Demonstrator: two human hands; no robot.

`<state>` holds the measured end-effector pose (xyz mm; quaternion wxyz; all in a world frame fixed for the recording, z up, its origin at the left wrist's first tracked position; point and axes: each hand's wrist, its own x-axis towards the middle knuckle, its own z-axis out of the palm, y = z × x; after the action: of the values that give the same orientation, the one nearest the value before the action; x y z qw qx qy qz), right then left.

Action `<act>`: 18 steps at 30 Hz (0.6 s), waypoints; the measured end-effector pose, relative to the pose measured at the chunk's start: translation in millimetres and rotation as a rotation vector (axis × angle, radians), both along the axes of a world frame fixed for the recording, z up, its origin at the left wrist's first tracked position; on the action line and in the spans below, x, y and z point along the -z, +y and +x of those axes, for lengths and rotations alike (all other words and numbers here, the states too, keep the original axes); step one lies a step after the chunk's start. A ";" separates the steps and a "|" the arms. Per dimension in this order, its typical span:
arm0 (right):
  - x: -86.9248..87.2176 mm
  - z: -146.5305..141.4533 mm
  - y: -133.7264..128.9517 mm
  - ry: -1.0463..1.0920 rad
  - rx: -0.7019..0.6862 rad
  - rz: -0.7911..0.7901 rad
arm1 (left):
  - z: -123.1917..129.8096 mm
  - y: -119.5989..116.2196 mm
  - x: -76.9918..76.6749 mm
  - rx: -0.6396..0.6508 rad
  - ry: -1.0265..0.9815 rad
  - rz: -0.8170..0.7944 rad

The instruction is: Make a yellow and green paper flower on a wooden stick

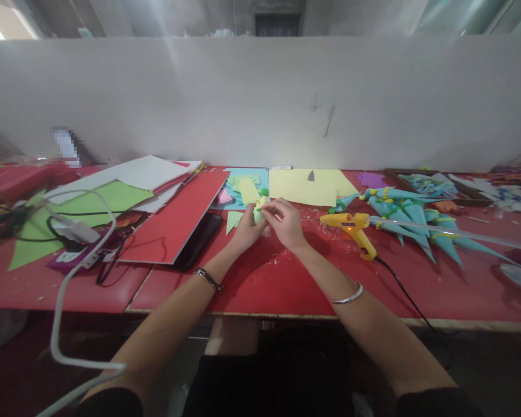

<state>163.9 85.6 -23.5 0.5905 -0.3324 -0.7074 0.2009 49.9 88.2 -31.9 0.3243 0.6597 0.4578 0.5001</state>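
A small pale green and yellow paper piece (259,213) is held over the red table, between my two hands. My left hand (246,227) is closed round its lower left side. At its right, my right hand (286,223) has its thumb and fingertips pinched against the piece. Just behind the hands are yellow paper slips (248,190) on a light blue sheet (260,174). To the right of my right hand lies a yellow glue gun (351,229) with an orange light on it.
Blue paper cones (410,217) with yellow and green bands lie at the right, before a brown tray (473,198). A red board (173,223), green paper (113,200) and a purple power strip (76,255) with a white cable (61,301) are at the left.
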 end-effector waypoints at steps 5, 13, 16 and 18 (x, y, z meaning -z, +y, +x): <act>-0.9 0.8 3.0 0.107 -0.010 -0.074 | -2.8 4.4 5.1 -0.024 -0.023 -0.010; 12.3 11.2 16.7 -0.223 0.254 -0.294 | -16.5 22.6 10.9 -0.325 -0.101 -0.076; 17.7 9.0 16.8 -0.318 0.145 -0.430 | -17.3 24.5 11.9 -0.354 -0.108 -0.090; 19.2 7.8 16.0 -0.322 0.093 -0.500 | -17.1 24.4 12.7 -0.358 -0.098 -0.095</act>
<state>171.7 101.7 -42.7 0.3789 -0.5274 -0.7045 0.2863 32.9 112.6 -44.7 0.2830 0.5264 0.5745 0.5592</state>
